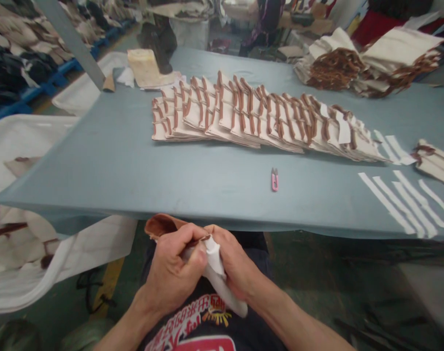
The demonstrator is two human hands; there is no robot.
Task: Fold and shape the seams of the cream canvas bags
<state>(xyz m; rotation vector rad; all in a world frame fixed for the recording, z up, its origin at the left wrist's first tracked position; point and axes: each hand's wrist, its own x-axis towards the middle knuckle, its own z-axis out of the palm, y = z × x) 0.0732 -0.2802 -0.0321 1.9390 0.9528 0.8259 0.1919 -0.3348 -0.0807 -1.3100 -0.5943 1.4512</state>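
Note:
Just in front of the table's near edge, close to my body, I hold a cream-and-brown cloth piece (229,295). Its brown end curls open at the upper left, and the pale end hangs down between my wrists. My left hand (176,265) is closed on it, with thumb and forefinger pinching the brown edge. Against the other side, my right hand (234,258) grips the same piece, its fingers mostly hidden. White material bunches between the two hands. Pink thread snips (275,180) lie on the table beyond them, apart from both hands.
A long overlapping row of cream pieces with brown edging (225,114) crosses the blue-grey table (115,170). White strips (400,200) lie at the right, with stacked cloth bundles (338,61) behind. White bins (35,292) stand left, near a slanted metal post (73,44).

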